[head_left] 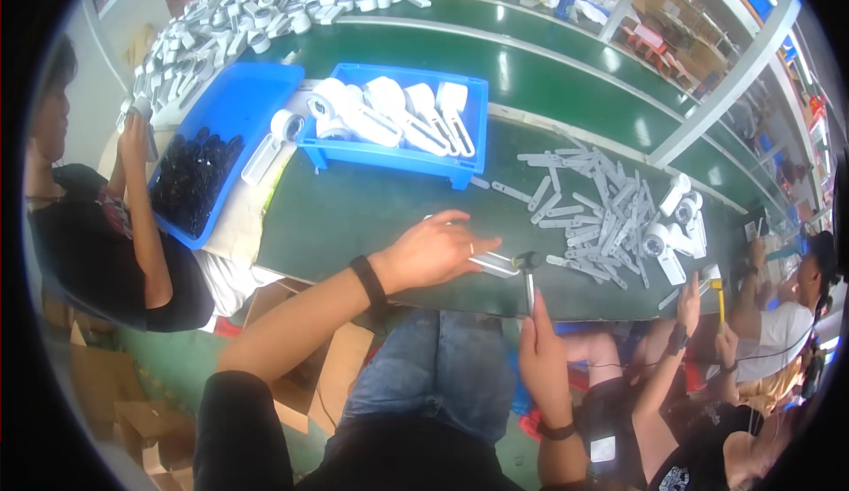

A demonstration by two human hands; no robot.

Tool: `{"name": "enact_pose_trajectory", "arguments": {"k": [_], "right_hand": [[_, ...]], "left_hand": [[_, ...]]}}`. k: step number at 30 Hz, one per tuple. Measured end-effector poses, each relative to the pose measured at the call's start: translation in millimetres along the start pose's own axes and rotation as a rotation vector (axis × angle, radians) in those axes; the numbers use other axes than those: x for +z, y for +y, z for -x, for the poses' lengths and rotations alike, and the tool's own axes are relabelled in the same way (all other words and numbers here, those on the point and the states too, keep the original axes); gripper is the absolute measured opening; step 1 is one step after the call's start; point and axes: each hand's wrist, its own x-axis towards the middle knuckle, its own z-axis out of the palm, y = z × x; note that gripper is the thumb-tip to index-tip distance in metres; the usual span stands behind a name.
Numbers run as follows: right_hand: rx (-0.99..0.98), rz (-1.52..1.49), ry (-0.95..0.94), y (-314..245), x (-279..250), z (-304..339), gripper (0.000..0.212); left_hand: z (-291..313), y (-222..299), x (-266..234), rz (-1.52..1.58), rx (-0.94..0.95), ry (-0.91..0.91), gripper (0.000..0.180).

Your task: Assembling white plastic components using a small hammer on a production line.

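On the green bench in front of me lies a white plastic part with a long slotted handle; its other end is mostly hidden. My left hand lies over that part and grips it against the bench, fingers pointing right. My right hand is closed around the shaft of a small hammer. The dark hammer head is at the right end of the white part; whether it touches I cannot tell. Just beyond stands a blue bin of similar white parts with round heads.
Flat grey strips lie heaped to the right, beside several white parts. A blue tray with black pieces stands left. Co-workers sit on both sides; one at right holds a yellow-handled hammer. White parts pile up far left.
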Motion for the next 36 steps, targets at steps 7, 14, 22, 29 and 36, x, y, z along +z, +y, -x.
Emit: {"name": "enact_pose_trajectory", "arguments": {"k": [7, 14, 22, 29, 36], "right_hand": [[0.243, -0.635, 0.039, -17.5, -26.0, 16.5, 0.054], [0.1, -0.564, 0.15, -20.3, -28.8, 37.5, 0.056], [0.125, -0.522, -0.061, -22.5, 2.0, 1.1, 0.057], [0.084, -0.408, 0.008, -52.5, 0.0, -7.3, 0.057], [-0.013, -0.006, -0.063, -37.1, 2.9, -23.9, 0.057]], "left_hand": [[-56.2, 22.4, -22.5, -0.165, 0.228, -0.396, 0.022], [5.9, 53.0, -34.1, -0.106, -0.124, 0.038, 0.045], [37.7, 48.4, 7.0, 0.036, -0.298, 0.231, 0.041], [38.4, 49.4, 3.7, -0.011, -0.254, 0.238, 0.041], [39.3, 48.7, 4.2, 0.022, -0.274, 0.251, 0.041]]}}
